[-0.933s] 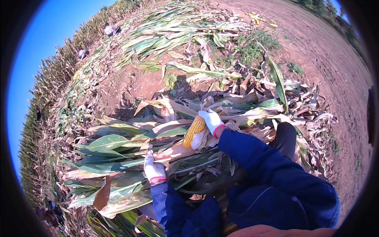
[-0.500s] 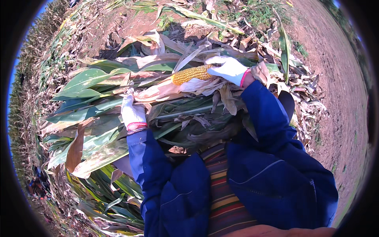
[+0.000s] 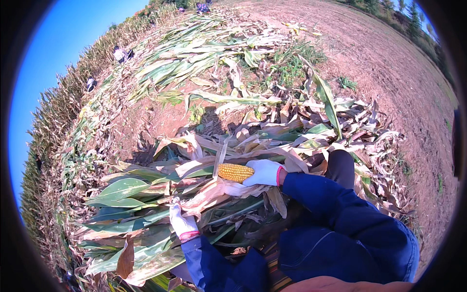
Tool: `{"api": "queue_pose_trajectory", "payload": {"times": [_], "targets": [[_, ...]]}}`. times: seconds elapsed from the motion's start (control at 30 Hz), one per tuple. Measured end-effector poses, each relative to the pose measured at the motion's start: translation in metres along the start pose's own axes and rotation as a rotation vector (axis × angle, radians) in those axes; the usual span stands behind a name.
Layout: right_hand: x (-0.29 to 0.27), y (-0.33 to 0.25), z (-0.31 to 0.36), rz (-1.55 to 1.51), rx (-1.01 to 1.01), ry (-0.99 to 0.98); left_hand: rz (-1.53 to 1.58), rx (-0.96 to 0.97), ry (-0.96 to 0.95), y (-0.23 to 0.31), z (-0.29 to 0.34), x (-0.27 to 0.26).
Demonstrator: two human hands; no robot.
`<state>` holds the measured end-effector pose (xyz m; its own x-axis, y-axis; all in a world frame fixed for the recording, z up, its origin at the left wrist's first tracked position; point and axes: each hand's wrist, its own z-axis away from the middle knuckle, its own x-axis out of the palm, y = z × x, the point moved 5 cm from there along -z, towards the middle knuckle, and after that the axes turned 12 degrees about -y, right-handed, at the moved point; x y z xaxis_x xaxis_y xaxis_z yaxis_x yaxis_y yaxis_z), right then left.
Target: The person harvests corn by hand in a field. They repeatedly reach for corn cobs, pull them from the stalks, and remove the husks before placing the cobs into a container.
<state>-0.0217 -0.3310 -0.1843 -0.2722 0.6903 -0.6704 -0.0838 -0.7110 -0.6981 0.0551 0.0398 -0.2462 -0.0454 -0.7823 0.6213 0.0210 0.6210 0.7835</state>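
A bare yellow corn cob (image 3: 235, 172) points leftward out of my right hand (image 3: 264, 173), which wears a white glove with a pink cuff and is closed round the cob's right end. Pale, dry husk (image 3: 214, 194) hangs peeled back below and left of the cob. At that husk's left end is my left hand (image 3: 183, 223), gloved the same way, its fingers closed on the husk; the fingertips are partly hard to make out. Both hands are over a heap of cut corn stalks (image 3: 146, 226) with green and brown leaves.
More cut stalks (image 3: 180, 63) lie in a row farther off. Standing corn (image 3: 63, 112) lines the left side, with a few people (image 3: 120, 54) near it. Bare brown soil (image 3: 389, 87) stretches along the right. My bent knee (image 3: 340, 168) is beside the heap.
The view has tilted upward, bringing in sky, standing corn and distant people. Both hands appear lower in the picture; the right still grips the cob, the left still the husk.
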Motion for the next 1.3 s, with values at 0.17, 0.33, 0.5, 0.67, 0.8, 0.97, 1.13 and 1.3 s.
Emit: {"api": "queue_pose_trajectory", "payload": {"times": [0.17,0.33,0.5,0.67,0.8,0.97,1.13,1.3], "targets": [[0.000,0.061,-0.004,-1.266,-0.331,0.181,-0.358,0.112,-0.082,0.022,0.004,0.031],[-0.032,0.014,0.047,-0.941,-0.295,0.260,-0.824,0.478,-0.083,0.086,0.060,0.129],[-0.029,-0.078,0.079,0.056,-0.278,0.149,-1.212,0.262,-0.615,0.017,0.051,0.122],[0.023,-0.088,0.071,0.220,-0.269,-0.118,-0.035,-0.188,-0.545,-0.013,0.046,0.137],[0.034,-0.076,0.075,0.189,-0.231,-0.276,0.257,-0.329,-0.392,-0.010,0.042,0.119],[0.042,-0.090,0.104,0.368,-0.322,-0.698,0.044,-0.210,-0.158,-0.015,0.023,0.064],[0.025,-0.072,0.093,0.391,-0.296,-0.659,-0.040,-0.354,-0.057,-0.039,0.014,0.022],[-0.312,0.013,-0.023,-0.565,-0.300,0.627,-0.093,-0.356,-0.003,-0.037,0.014,0.020]]}}
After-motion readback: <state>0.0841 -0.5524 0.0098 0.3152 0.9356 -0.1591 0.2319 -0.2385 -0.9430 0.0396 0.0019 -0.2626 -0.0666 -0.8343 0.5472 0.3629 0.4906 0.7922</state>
